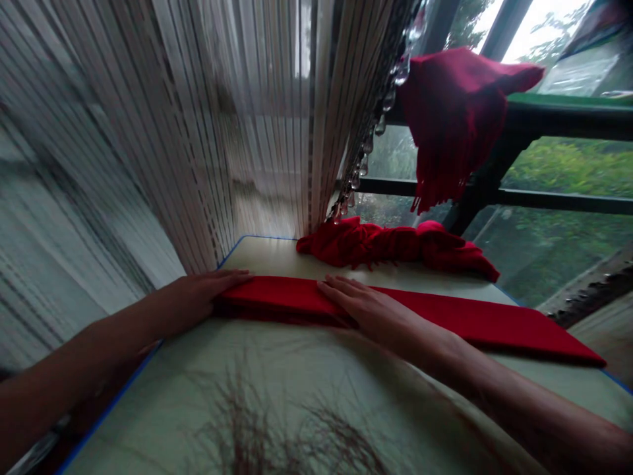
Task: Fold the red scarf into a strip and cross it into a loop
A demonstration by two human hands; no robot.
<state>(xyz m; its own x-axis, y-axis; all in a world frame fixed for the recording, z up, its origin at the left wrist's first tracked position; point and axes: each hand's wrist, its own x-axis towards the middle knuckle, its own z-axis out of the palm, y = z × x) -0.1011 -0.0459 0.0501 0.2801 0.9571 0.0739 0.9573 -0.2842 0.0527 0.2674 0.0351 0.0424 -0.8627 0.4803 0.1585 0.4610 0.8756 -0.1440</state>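
Head cam: left hand (195, 298) and right hand (368, 309) are both flat and open, no grip, just pressing on a folded red cloth (475, 321) lying across the table (267, 257). Looks light, soft and limp, so probably best pinched at the folded edge. Bunched red cloth (395, 244) sits just behind it, with a fringed red scarf (452, 125) hanging above and a string curtain (257, 132) at the left.

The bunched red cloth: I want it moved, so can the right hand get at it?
Probably yes. The right hand rests on the folded red strip; the bunched cloth lies just beyond it on the table, nothing else between.
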